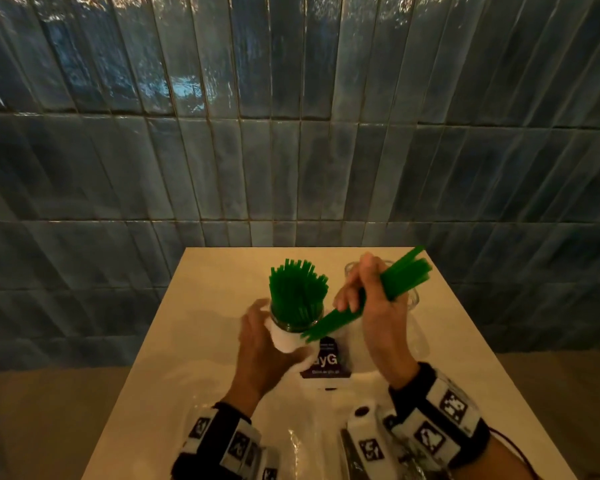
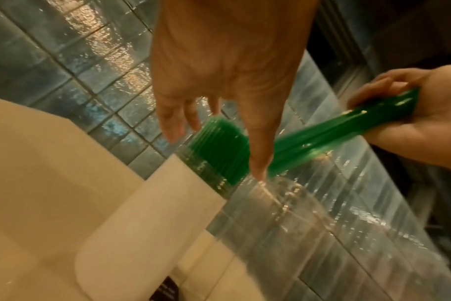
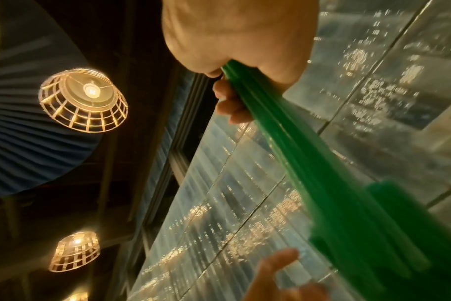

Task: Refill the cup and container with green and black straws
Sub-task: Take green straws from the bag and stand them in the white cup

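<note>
Against a blue tiled wall (image 1: 291,150), the pale desk (image 1: 194,358) carries a cup (image 1: 291,332) packed with upright green straws (image 1: 297,292). The left hand (image 1: 257,351) curls round it. Just right, the right hand (image 1: 371,306) grips a slanted straw bundle (image 1: 404,275), lower ends nearest the cup's rim.

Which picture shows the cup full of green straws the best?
The head view: the cup shows whole, straws upright, the left hand around it. The left wrist view shows it blurred behind fingers. The right wrist view shows only the bunch of straws the right hand grips.

Green straws (image 1: 298,296) upright in cup (image 1: 288,336)
</note>
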Action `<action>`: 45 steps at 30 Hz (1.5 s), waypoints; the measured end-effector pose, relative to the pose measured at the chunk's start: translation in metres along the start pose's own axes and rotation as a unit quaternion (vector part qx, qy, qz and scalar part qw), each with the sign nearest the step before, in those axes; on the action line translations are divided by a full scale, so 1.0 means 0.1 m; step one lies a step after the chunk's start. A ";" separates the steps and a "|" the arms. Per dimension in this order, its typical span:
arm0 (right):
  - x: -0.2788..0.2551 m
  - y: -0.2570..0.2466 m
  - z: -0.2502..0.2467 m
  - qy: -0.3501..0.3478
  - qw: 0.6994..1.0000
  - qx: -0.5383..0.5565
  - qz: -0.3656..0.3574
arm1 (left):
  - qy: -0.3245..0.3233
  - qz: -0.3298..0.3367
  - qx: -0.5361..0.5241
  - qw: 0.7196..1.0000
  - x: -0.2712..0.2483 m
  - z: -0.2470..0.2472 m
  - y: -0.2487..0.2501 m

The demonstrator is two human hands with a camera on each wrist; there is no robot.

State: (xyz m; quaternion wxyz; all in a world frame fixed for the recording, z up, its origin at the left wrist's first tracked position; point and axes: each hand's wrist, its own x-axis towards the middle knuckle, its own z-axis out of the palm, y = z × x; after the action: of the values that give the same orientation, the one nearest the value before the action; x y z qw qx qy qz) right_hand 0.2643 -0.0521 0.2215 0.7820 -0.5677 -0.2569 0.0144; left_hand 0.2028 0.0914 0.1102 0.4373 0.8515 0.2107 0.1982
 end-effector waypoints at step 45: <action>0.84 0.93 0.17 -0.136 0.907 -0.393 0.058 | -0.023 -0.071 -0.080 0.994 0.58 0.38 -0.19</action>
State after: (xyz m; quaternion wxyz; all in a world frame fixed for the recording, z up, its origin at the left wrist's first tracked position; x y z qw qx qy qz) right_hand 0.3551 0.0219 0.1739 0.4506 -0.8356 -0.3121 0.0347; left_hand 0.2669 0.1071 0.0827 0.5220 0.8008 0.2442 0.1629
